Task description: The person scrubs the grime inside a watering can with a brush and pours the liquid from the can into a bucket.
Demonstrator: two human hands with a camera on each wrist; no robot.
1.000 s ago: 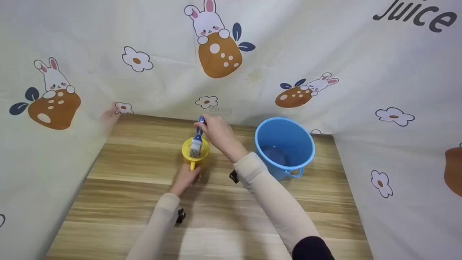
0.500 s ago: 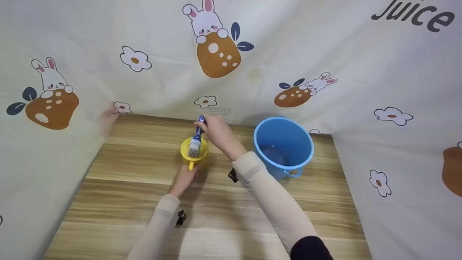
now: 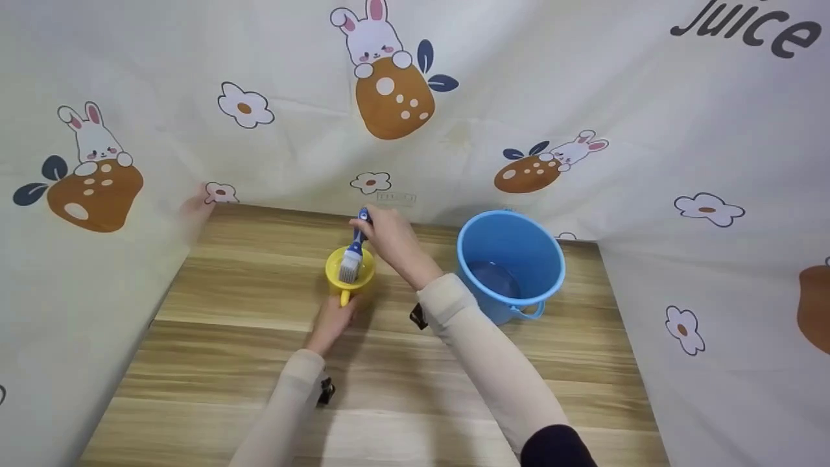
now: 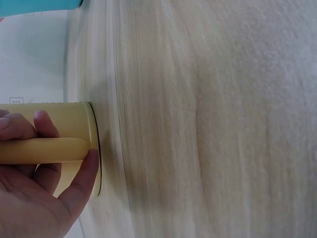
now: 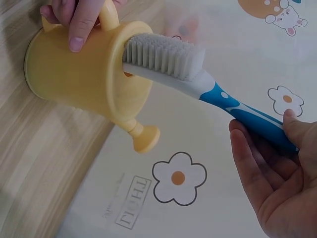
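Note:
A small yellow watering can (image 3: 331,271) stands on the wooden surface left of centre in the head view. Its handle (image 4: 44,150) is held by my left hand (image 3: 332,324), with fingers around it close to the can's wall. My right hand (image 3: 393,239) grips the blue-and-white handle of a scrubbing brush (image 5: 193,85). The brush is tilted, its white bristles (image 5: 163,55) facing up and the head's tip reaching into the can's mouth. In the right wrist view the can's spout (image 5: 146,139) points away from the left hand. The can's inside is mostly hidden.
A blue bucket (image 3: 541,250) stands right of the can, behind my right forearm, with a handle hanging at its front. Its edge also shows in the left wrist view. A cloth (image 3: 292,149) printed with rabbits and flowers hangs behind and along both sides of the wooden surface (image 3: 246,337).

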